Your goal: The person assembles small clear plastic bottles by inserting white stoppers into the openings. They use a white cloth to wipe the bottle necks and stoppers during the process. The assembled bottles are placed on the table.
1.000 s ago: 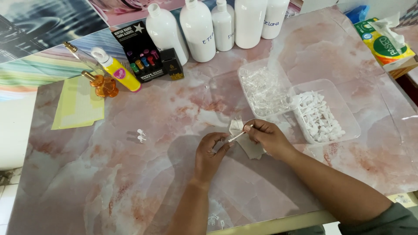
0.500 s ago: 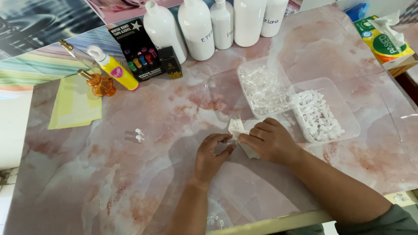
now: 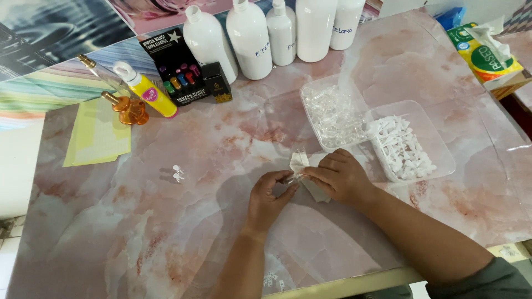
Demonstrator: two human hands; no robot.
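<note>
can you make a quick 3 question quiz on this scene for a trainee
1. True or false: both hands meet on one small clear piece.
2. Which tray lies nearer the white bottles: A, the clear-parts tray, or B, the white-parts tray?
3. What lies on the table under the hands?

Key:
1. True: left hand and right hand pinch the small clear piece.
2. A: clear-parts tray, white-parts tray, white bottles.
3. White tissue.

Bare forearms, grey-green sleeve (image 3: 499,279) at right
</note>
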